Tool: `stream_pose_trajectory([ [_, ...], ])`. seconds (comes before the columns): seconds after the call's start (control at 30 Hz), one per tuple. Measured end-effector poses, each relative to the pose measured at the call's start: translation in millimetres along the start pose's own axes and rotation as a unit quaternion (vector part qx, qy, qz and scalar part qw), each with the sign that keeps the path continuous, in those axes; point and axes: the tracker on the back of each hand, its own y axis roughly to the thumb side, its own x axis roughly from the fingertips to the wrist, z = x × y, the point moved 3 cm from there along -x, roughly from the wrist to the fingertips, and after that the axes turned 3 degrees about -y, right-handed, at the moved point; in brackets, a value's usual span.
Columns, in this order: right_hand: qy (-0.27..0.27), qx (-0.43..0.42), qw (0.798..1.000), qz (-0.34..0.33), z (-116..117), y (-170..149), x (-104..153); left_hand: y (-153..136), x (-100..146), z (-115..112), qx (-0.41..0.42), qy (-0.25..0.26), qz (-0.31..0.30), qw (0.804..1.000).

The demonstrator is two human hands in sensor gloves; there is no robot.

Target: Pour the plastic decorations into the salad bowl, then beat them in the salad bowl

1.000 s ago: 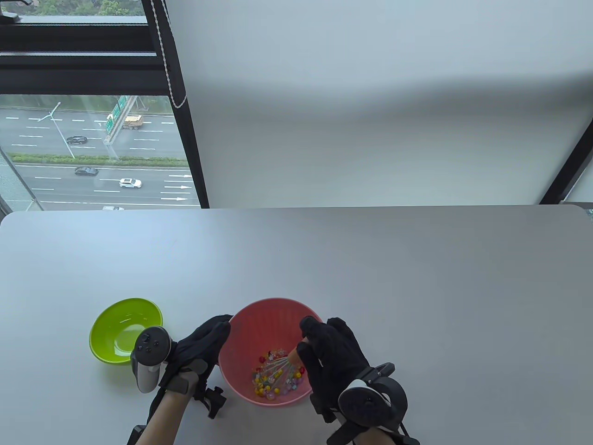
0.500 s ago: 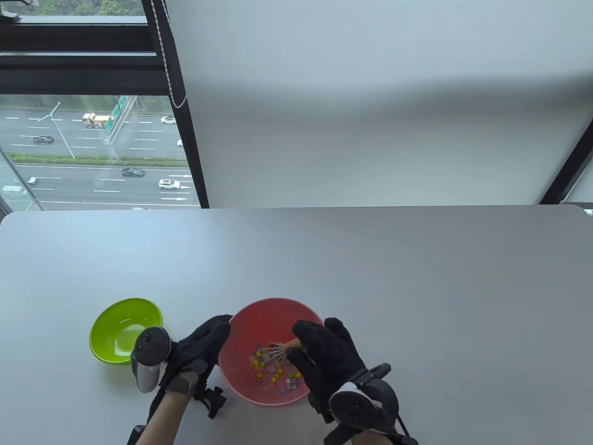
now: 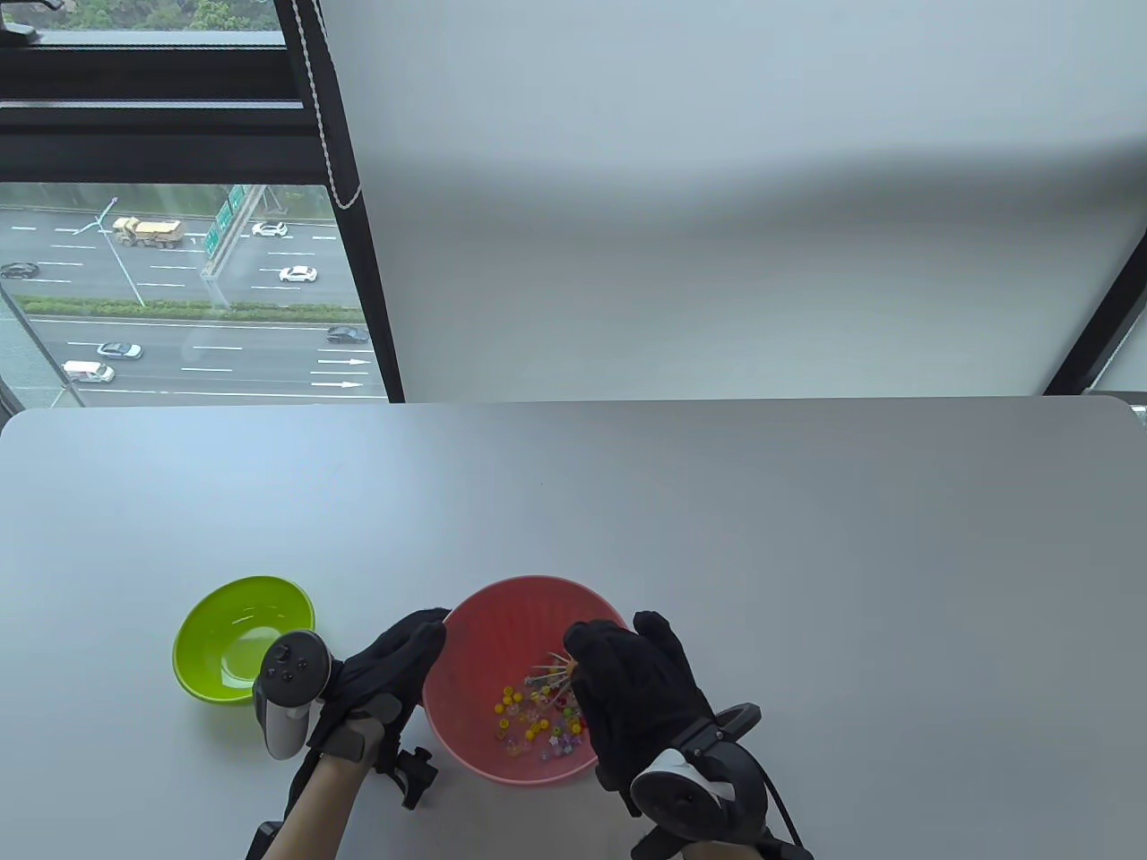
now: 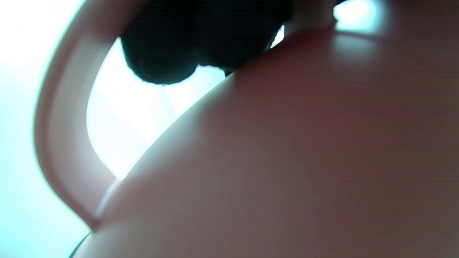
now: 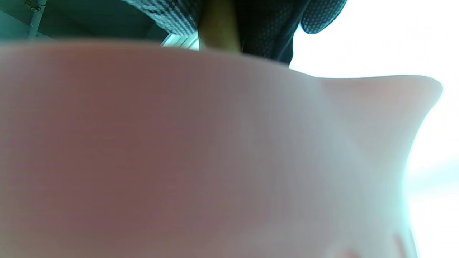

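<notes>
A pink salad bowl (image 3: pixel 502 609) stands near the table's front edge with several small coloured plastic decorations (image 3: pixel 529 721) scattered on its bottom. My right hand (image 3: pixel 627 690) grips the orange handle of a wire whisk (image 3: pixel 551 674), whose wires dip into the bowl by its right wall. My left hand (image 3: pixel 394 663) holds the bowl's left rim, fingers curled over its edge. In the left wrist view the bowl's outer wall (image 4: pixel 287 161) fills the frame, with dark fingers (image 4: pixel 161 53) at its rim. The right wrist view shows the bowl's wall (image 5: pixel 179 150) and the whisk handle (image 5: pixel 218 28).
An empty green bowl (image 3: pixel 244 636) sits to the left of the pink one, close behind my left hand's tracker. The grey table (image 3: pixel 717 520) stretches back to a window and a white wall.
My right hand has swept the whisk from the bowl's lower middle up to its right side. The decorations have scattered across the bottom. The left hand has stayed on the rim.
</notes>
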Motion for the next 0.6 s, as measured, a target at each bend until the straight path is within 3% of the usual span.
stream_pose_trajectory([
  [0.33,-0.010,-0.032,0.999,0.020,-6.3,-6.5,-1.0,-0.2,0.0,0.0,0.000,0.000,0.000,1.000],
  [0.6,0.027,-0.121,0.989,0.082,6.9,-17.4,-0.5,-0.3,0.0,-0.1,0.000,0.000,0.000,1.000],
])
